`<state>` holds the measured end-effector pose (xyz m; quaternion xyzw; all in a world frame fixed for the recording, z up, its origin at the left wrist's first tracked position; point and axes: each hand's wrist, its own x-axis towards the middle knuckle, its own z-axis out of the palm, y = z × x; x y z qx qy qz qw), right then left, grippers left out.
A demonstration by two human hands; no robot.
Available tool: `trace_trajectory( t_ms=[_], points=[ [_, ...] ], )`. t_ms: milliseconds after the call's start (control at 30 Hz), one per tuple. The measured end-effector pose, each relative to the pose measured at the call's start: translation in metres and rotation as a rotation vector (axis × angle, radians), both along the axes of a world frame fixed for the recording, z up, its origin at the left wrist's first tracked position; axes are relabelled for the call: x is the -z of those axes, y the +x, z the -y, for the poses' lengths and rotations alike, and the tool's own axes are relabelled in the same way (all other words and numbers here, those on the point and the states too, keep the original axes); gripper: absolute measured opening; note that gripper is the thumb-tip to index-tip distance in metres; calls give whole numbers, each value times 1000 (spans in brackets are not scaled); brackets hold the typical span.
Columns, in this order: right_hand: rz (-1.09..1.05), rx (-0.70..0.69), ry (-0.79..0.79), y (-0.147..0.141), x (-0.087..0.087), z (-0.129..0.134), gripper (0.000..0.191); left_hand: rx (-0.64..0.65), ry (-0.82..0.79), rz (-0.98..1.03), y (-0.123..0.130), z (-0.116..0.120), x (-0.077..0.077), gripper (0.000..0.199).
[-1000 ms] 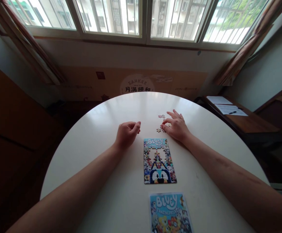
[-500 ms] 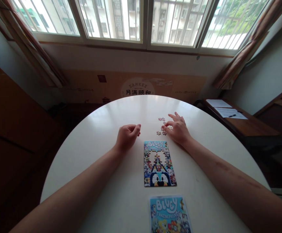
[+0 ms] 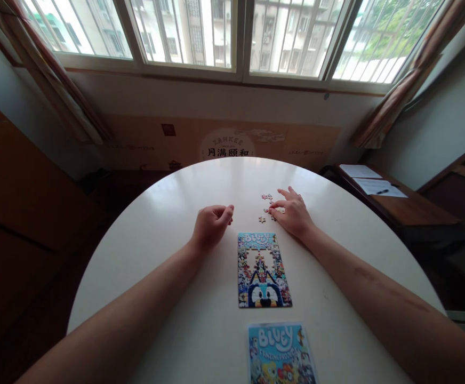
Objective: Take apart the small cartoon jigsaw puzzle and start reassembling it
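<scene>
On the white round table [image 3: 168, 213] lies a colourful Bluey jigsaw [image 3: 264, 280], with a gap of white showing in its upper part. Several loose puzzle pieces [image 3: 262, 219] are scattered beyond its top edge. My right hand [image 3: 292, 213] is over these pieces, thumb and index finger pinched at a piece, other fingers stretched out. My left hand [image 3: 212, 226] rests left of the pieces, fingers curled in and thumb on top; what it may hold is too small to name. Nearest to me is a Bluey picture sheet [image 3: 280, 354], below the jigsaw.
A brown side table [image 3: 412, 210] at the right holds papers [image 3: 380, 187] and a pen. Beyond the round table stand a printed cardboard panel [image 3: 308, 141], barred windows and curtains [image 3: 392, 117]. A wooden cabinet [image 3: 16, 186] is at the left.
The thumb and index finger of my right hand have drawn together at the pieces. My left hand has hardly moved.
</scene>
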<state>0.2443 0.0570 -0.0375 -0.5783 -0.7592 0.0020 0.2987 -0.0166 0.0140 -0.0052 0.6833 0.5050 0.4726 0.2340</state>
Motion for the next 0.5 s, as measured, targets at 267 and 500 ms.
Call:
trace_trajectory(
  t_ms=[267, 500],
  points=[
    [12, -10, -9, -2, -3, 5, 17, -1, 6, -12, -1, 0, 1, 45],
    [13, 0, -97, -6, -6, 4, 16, 7, 11, -24, 0, -1, 0, 44]
  ],
)
